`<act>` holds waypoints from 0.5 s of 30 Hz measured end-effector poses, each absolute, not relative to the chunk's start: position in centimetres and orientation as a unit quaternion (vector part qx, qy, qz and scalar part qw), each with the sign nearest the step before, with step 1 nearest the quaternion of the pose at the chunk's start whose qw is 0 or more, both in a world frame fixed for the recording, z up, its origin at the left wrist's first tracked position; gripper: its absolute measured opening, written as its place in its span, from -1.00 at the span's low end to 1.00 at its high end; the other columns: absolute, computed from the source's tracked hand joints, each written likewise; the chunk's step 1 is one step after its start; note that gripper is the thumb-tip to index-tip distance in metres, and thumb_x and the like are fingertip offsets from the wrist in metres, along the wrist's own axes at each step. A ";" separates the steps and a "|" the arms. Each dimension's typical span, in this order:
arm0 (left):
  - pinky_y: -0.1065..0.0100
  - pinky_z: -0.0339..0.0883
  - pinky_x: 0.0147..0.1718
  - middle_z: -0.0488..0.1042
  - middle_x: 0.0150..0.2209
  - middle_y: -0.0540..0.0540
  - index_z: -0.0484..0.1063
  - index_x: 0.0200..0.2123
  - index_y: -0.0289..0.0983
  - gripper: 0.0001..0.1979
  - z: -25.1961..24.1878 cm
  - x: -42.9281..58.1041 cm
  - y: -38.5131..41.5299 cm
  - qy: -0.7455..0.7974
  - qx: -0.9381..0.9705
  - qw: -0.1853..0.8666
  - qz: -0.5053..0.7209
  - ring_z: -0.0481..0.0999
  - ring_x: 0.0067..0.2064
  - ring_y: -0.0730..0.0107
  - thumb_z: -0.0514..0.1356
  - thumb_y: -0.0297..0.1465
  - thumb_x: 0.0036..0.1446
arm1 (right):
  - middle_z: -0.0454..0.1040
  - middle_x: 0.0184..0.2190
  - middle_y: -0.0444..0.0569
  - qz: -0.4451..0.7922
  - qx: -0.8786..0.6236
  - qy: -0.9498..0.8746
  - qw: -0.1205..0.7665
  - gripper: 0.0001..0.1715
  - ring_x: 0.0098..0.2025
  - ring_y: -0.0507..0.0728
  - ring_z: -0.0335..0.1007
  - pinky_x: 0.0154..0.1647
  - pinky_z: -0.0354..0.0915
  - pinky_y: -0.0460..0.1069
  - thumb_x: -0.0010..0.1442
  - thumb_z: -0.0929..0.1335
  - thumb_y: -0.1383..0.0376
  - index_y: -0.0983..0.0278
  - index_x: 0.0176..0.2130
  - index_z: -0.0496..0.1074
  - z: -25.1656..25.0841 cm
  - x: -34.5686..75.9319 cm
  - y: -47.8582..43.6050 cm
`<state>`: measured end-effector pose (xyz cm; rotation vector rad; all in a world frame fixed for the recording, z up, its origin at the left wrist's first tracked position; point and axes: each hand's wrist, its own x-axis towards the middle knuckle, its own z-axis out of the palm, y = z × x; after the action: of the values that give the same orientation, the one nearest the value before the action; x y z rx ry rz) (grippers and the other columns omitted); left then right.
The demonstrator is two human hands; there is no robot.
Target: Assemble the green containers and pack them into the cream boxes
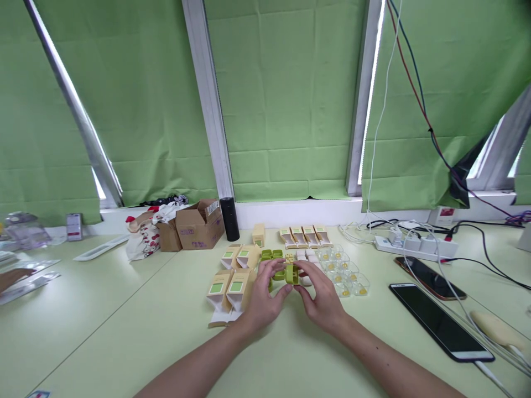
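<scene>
A green case [291,274] is pinched between the curled fingertips of the left hand [265,296] and right hand [321,298]. Left of the fingers, boxes [232,287] are stood open. Right of them, trays [344,271] with yellow pieces are lined up. Spare cases [271,254] lie just beyond. Whether the held case is shut or filled cannot be told, as the fingers partly cover it.

You see soft, even daylight coming through the green blinds [286,99]; bright gaps glare at the window frames [367,94], which bend near the edges.
</scene>
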<state>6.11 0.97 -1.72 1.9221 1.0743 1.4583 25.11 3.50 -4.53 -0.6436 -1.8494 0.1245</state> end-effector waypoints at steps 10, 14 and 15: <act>0.22 0.41 -0.15 0.48 -0.21 -0.11 0.51 -0.21 -0.22 -0.79 -1.0 6.1 1.1 0.459 0.683 0.236 0.517 0.54 -0.17 0.22 0.22 -0.20 0.34 | 0.51 0.17 0.08 0.164 -0.274 -0.731 0.603 -0.48 0.07 0.24 0.61 0.09 0.62 0.20 0.35 0.35 0.39 0.08 0.25 0.40 -4.4 24.7 3.5; 0.24 0.41 -0.18 0.48 -0.23 -0.11 0.50 -0.25 -0.24 -0.78 -1.1 6.4 1.2 0.459 0.673 0.258 0.519 0.53 -0.20 0.24 0.23 -0.20 0.32 | 0.53 0.15 0.09 0.155 -0.263 -0.736 0.604 -0.49 0.08 0.25 0.61 0.08 0.62 0.19 0.34 0.35 0.38 0.08 0.24 0.42 -4.4 24.6 3.4; 0.24 0.40 -0.18 0.48 -0.24 -0.10 0.50 -0.25 -0.24 -0.79 -1.2 6.4 1.3 0.460 0.670 0.262 0.520 0.53 -0.21 0.24 0.23 -0.21 0.31 | 0.54 0.14 0.09 0.152 -0.260 -0.738 0.604 -0.48 0.08 0.25 0.60 0.08 0.62 0.18 0.34 0.35 0.39 0.09 0.24 0.42 -4.4 24.6 3.4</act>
<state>6.40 1.28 -1.17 1.8138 1.2432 1.4074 24.62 3.35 -4.37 -0.6020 -1.7074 0.3522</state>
